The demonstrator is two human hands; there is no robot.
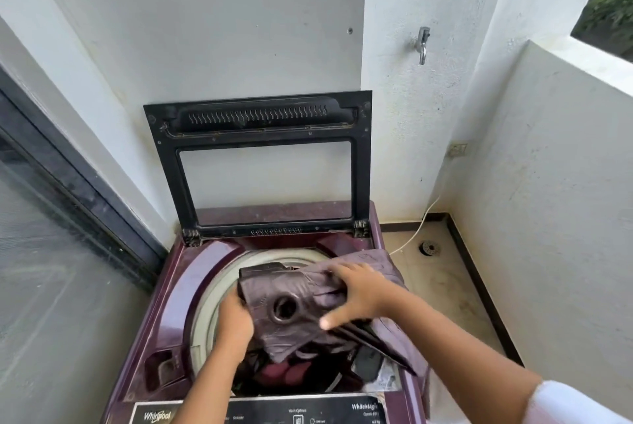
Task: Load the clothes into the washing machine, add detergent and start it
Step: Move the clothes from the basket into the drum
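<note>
A maroon top-loading washing machine [191, 279] stands in the corner with its black-framed lid [260, 136] raised against the wall. Over the drum opening I hold a purple-grey garment [274, 290] with a round dark ring on it. My left hand [236, 321] grips its left edge, fingers curled under the cloth. My right hand [356, 293] presses on top of it from the right, fingers spread. Dark red and black clothes [284, 372] lie in the drum below. The black control panel [267, 413] runs along the machine's near edge.
A metal tap [423, 43] sticks out of the white wall at upper right. A white cable [416, 231] runs down to the tiled floor near a drain [429, 248]. A dark-framed glass door [51, 204] is on the left. A low white wall [548, 166] is on the right.
</note>
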